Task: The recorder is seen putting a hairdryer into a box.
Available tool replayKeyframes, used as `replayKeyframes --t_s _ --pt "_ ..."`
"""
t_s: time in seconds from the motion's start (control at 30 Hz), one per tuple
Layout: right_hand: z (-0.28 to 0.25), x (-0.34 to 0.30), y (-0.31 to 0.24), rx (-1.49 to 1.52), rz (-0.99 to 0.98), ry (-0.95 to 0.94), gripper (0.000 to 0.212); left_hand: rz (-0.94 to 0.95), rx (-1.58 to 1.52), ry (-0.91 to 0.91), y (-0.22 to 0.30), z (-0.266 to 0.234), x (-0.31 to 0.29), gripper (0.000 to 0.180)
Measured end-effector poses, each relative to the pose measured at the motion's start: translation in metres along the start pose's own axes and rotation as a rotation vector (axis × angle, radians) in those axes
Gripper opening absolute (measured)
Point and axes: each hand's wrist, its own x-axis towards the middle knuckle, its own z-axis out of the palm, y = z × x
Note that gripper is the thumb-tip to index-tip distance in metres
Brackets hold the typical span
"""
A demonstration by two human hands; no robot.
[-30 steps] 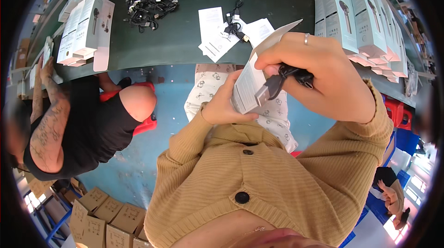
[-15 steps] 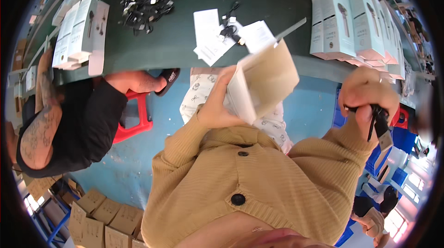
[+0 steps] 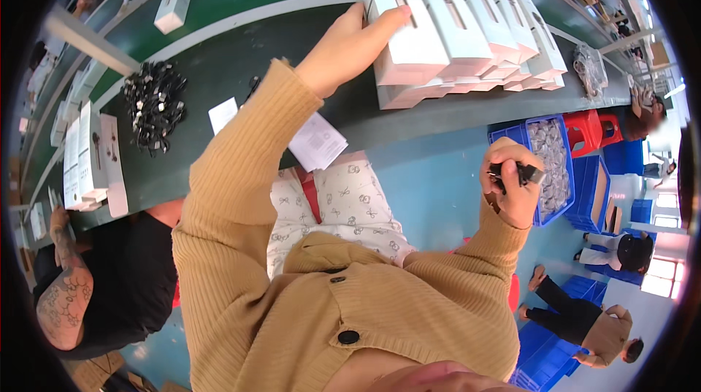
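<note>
My left hand [image 3: 356, 47] is stretched out over the table, gripping the left-end white carton [image 3: 412, 45]. Its thumb lies across the carton's printed front, and the other fingers are hidden behind the edge. This carton sits at the near left of a stack of similar white cartons [image 3: 467, 27]. My right hand [image 3: 509, 184] is held up to the right, in front of the table, closed around a bundled black cable [image 3: 531, 173] whose plug end sticks out past the fingers. White paper leaflets [image 3: 315, 142] lie at the table's near edge, partly behind my left sleeve.
A heap of black cables [image 3: 155, 103] lies on the dark table [image 3: 255, 41]. At far left, more white cartons [image 3: 86, 154] stand near a seated co-worker [image 3: 109, 275]. To the right are a blue crate [image 3: 551, 165] of small bagged items and a red stool [image 3: 584, 132].
The view has swung right. My left hand has moved from an open carton above my lap to the carton at the stack; whether it is the same carton I cannot tell. My right hand still grips the cable.
</note>
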Motion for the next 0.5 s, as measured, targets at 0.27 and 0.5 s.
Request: replayKeyframes --t_s 0.27,0.5 --pt "-0.017 0.001 0.017 0.066 0.096 0.066 0.015 -0.025 -0.262 0.112 -0.045 0.050 0.029 0.083" --pt "-0.033 -0.009 0.031 0.121 0.122 0.116 0.014 -0.111 -0.515 0.021 -0.040 0.076 0.027 0.085"
